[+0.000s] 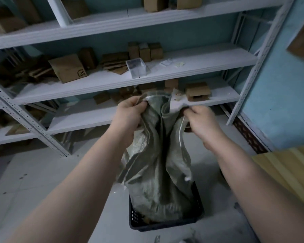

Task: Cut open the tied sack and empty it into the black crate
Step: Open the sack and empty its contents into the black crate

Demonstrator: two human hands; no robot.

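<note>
My left hand (130, 111) and right hand (202, 121) each clench the upper end of the grey-green woven plastic sack (156, 155), whose lower end hangs inside the black perforated plastic crate (165, 225). I should lift evenly and shake gently, keeping the opening over the crate.

grey floor (33, 181) bears black crate (167, 225).

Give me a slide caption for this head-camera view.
Both hands lift a grey-green woven sack over a black plastic crate.
</note>
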